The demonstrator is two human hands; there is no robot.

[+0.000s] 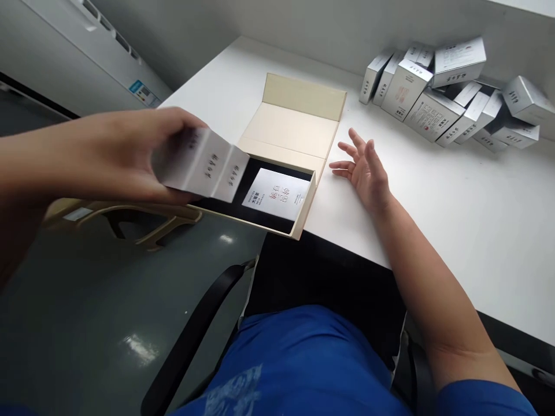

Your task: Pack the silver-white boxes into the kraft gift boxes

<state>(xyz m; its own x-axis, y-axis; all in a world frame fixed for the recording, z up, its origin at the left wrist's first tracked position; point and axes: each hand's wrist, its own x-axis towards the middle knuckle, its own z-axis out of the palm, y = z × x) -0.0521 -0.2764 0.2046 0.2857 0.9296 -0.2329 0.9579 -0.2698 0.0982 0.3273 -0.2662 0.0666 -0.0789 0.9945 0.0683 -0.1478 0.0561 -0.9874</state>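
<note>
Gripped side by side in my left hand [143, 156] are several small white cartons [212, 164] with dark lettering. They are held above the left part of a cream gift box [307, 205], whose lid [295, 127] lies folded back on the table. Inside the box, one white carton [277, 193] lies flat on the black lining, toward the right end. The cartons in my hand hide the box's left end. My right hand [364, 173] is open, fingers spread, just right of the box and holding nothing.
A jumbled pile of white cartons [436, 115] lies at the back right of the white table [489, 231], near the wall. The box stands at the table's front edge. A black chair armrest [195, 341] and a tan chair [173, 222] are below, at left.
</note>
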